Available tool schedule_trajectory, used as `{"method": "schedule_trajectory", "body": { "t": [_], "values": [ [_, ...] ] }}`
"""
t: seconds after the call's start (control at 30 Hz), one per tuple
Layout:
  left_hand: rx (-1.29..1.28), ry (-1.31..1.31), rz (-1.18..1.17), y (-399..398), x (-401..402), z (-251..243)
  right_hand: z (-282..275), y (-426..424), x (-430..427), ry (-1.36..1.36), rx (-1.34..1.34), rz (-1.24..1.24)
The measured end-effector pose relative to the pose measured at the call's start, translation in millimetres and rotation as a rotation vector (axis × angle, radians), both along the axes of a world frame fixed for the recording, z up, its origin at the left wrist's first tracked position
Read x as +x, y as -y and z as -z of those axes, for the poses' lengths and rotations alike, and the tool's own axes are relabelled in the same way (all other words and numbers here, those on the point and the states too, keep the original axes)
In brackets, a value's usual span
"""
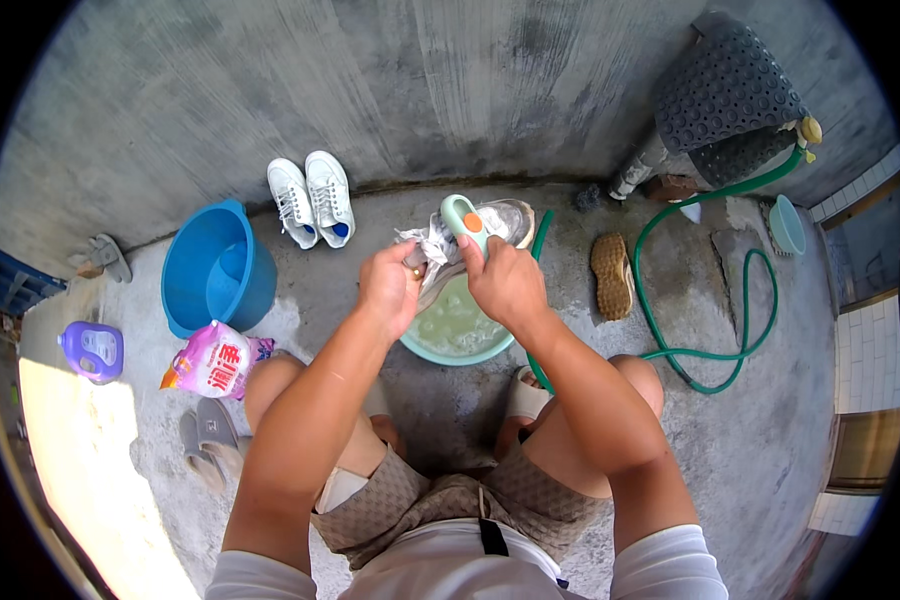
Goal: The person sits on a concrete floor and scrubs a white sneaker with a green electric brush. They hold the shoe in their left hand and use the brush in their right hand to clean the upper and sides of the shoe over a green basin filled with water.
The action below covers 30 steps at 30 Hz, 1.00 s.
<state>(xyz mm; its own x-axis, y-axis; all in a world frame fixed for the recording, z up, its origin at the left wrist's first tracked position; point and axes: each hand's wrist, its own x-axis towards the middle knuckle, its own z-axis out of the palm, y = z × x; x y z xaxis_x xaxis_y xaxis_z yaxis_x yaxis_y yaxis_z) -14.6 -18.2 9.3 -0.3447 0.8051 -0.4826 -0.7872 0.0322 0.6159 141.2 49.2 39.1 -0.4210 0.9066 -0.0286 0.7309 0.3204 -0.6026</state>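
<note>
My left hand [388, 289] grips the heel end of a white laced shoe [501, 219], its toe pointing away to the right. A pale green brush [463, 214] with an orange button is in my right hand [504, 285], held over the shoe's upper. The brush's bristles are hidden. Beneath both hands sits a light green basin [457, 358] of cloudy, bubbly water [454, 319]. To the right, another shoe [612, 276] rests on its side with its brown sole showing.
White sneakers [311, 199] lean against the wall. At left are a blue tub [251, 281], a detergent bag [217, 360], a purple jug [94, 351] and grey slippers [214, 435]. A green hose [641, 277] loops at right, below a dark rubber mat [727, 90]; a small bowl [787, 225] stands beyond.
</note>
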Motion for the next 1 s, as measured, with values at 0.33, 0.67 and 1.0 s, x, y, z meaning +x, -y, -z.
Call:
{"method": "schedule_trajectory", "body": {
  "t": [0.33, 0.67, 1.0],
  "values": [
    [0.135, -0.083, 0.064, 1, 2, -11, 0, 1, 4, -0.002, -0.002, 0.016],
    [0.176, -0.21, 0.147, 4, 3, -3, 0, -2, 5, -0.048, -0.084, -0.001],
    [0.083, -0.269, 0.132, 4, 4, -3, -7, -1, 7, -0.046, -0.043, -0.025]
  ]
}}
